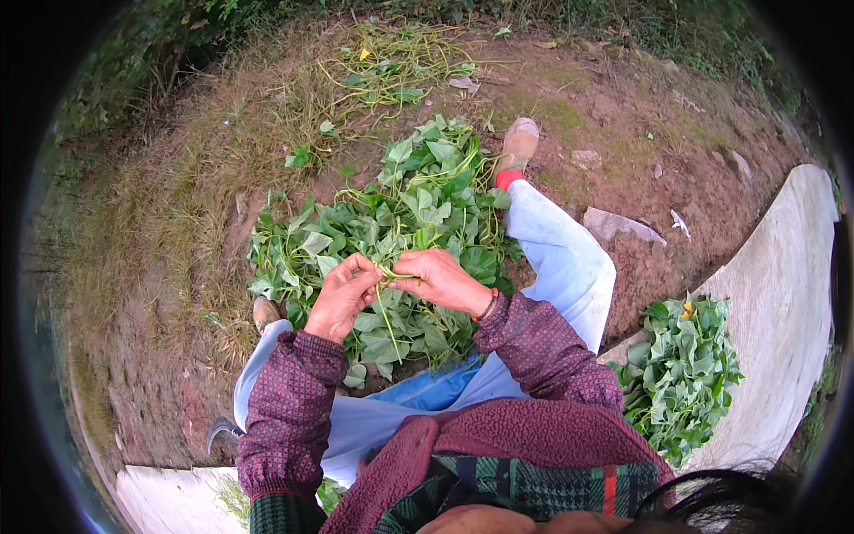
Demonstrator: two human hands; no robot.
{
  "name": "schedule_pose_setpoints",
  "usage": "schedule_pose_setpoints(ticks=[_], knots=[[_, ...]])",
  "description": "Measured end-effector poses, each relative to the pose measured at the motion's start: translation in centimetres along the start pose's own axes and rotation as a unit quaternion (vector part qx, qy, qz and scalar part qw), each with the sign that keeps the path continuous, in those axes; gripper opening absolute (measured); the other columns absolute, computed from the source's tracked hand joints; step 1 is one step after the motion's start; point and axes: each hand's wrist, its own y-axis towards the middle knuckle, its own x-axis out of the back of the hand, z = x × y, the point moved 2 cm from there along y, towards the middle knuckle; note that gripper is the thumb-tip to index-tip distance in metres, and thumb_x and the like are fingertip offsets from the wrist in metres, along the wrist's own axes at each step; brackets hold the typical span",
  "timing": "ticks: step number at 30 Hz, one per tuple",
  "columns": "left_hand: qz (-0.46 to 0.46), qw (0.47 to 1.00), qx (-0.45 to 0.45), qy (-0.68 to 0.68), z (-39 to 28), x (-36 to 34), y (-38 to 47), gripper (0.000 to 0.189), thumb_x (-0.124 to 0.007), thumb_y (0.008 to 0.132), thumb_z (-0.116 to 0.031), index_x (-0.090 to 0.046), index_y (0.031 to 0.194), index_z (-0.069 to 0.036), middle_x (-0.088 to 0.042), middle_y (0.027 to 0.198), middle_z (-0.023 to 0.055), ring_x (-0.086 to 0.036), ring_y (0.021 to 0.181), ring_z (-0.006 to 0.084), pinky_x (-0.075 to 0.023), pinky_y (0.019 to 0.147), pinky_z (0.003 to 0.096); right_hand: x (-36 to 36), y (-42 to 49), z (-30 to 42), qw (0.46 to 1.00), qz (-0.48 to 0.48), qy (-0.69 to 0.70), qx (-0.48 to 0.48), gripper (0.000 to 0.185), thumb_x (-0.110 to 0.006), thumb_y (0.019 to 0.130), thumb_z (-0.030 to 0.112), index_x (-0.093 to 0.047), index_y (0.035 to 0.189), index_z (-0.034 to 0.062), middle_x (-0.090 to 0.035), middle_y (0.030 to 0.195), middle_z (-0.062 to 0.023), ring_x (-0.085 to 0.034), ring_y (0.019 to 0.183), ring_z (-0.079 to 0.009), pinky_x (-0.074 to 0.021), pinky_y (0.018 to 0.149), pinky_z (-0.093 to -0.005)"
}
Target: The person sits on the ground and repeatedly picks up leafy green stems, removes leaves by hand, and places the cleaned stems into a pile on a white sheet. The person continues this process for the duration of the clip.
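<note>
My left hand [341,298] pinches a thin green stem [388,320] between thumb and fingertips, and its long end hangs down toward my lap. Close beside it, my right hand [444,279] grips a few green stems [399,276] with the fingers curled in. The fingertips of both hands almost meet, and the exact crossing of the stems is partly hidden by them. Under and beyond the hands, a broad heap of leafy vines [427,200], resembling sweet potato greens, lies on the ground between my legs.
Leafy greens [687,374] are piled at right on a pale slab [767,287]. Stripped-looking stems [400,63] lie farther ahead. Blue sheeting [437,387] shows between my legs. A dark curved object [223,430] is at left. Flat stones [620,225] dot the bare soil.
</note>
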Motion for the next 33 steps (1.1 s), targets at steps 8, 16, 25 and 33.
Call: schedule_pose_setpoints(ticks=[8,16,25,33], knots=[[0.038,0.997,0.049,0.047,-0.5,-0.9,-0.6,0.012,-0.063,0.086,-0.01,-0.051,0.081,-0.011,-0.06,0.075,-0.0007,-0.051,0.062,0.0036,-0.0377,0.052,0.0171,2.3,-0.4,-3.1,0.975,-0.05,-0.182,-0.118,0.015,-0.064,0.079,0.018,-0.058,0.079,0.0045,-0.053,0.073,-0.0109,-0.056,0.07,-0.0328,-0.0438,0.058,-0.0408],[-0.05,0.991,-0.123,-0.006,-0.4,-0.3,0.4,0.012,-0.062,0.087,-0.009,-0.05,0.084,-0.008,-0.063,0.079,0.0038,-0.052,0.063,0.0053,-0.0414,0.058,0.019,-3.1,-1.0,0.1,0.768,-0.001,0.548,-0.332,0.026,-0.054,0.094,0.031,-0.066,0.093,0.0077,-0.061,0.077,0.0025,-0.048,0.064,-0.0046,-0.0369,0.055,-0.019],[-0.112,0.986,-0.123,0.034,0.1,0.6,0.7,0.007,-0.061,0.088,-0.014,-0.054,0.086,-0.014,-0.064,0.091,-0.0004,-0.054,0.072,0.0055,-0.0443,0.066,0.0209,-1.5,-1.4,1.5,0.828,-0.084,0.491,-0.257,0.024,-0.054,0.094,0.025,-0.064,0.087,0.0044,-0.058,0.073,0.0025,-0.049,0.064,-0.0045,-0.0373,0.057,-0.0196],[-0.151,0.987,-0.048,-0.04,0.6,1.4,0.2,0.007,-0.062,0.088,-0.016,-0.057,0.088,-0.012,-0.062,0.083,-0.0008,-0.054,0.067,0.0047,-0.0445,0.063,0.0204,23.5,-21.1,5.7,0.837,-0.459,-0.081,-0.288,0.024,-0.055,0.092,0.025,-0.066,0.093,0.0045,-0.064,0.079,-0.001,-0.052,0.067,-0.0083,-0.0409,0.062,-0.023]])
